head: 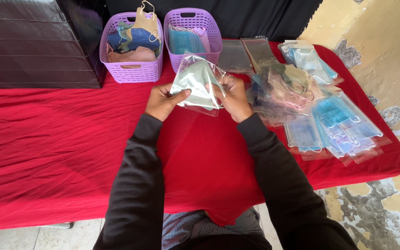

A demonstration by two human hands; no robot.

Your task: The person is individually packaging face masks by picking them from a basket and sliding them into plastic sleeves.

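Both hands hold a pale green face mask [195, 83] that sits partly inside a clear plastic bag [211, 99], lifted a little above the red tablecloth [61, 139]. My left hand [163, 102] pinches the mask's left edge with thumb and fingers. The bag's right side is gripped by my right hand [234, 97], with the fingers behind the plastic. Black sleeves cover both arms.
Two purple baskets stand at the back: the left basket [130, 69] holds mixed coloured masks, the right basket [195, 28] blue and pink ones. Bagged masks [334, 125] and empty clear bags [234, 55] lie spread at the right. A dark ribbed box [33, 46] occupies the back left.
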